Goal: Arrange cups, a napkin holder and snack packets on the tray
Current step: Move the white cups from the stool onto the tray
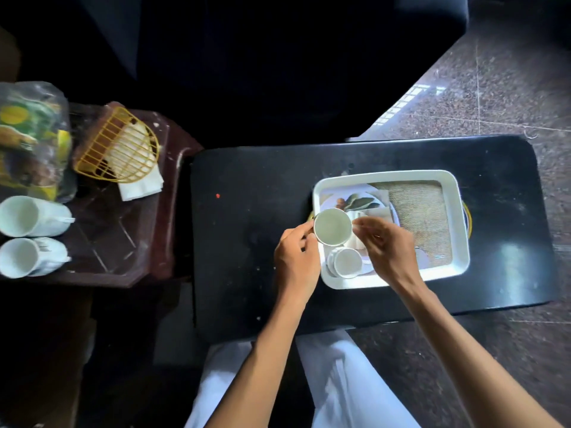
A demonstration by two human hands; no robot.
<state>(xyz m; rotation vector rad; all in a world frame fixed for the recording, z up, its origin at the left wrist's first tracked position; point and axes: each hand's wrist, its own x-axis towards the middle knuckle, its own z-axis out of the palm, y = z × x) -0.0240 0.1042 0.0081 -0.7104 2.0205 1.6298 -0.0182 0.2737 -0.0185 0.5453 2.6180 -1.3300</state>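
Head view: a white cup [332, 226] is gripped by the left hand [296, 261] above the near-left part of the white tray [457, 193] on the black table [256, 186]. The right hand [387, 247] is held loosely open beside its rim. Another cup [347, 262] stands on the tray. Two cups [29, 236], a yellow napkin holder [119, 146] and snack packets [31, 140] are seen on the side table [148, 242].

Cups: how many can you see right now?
4: two cups on the side table, one standing in the tray, one held above it by both hands. Others may be hidden.
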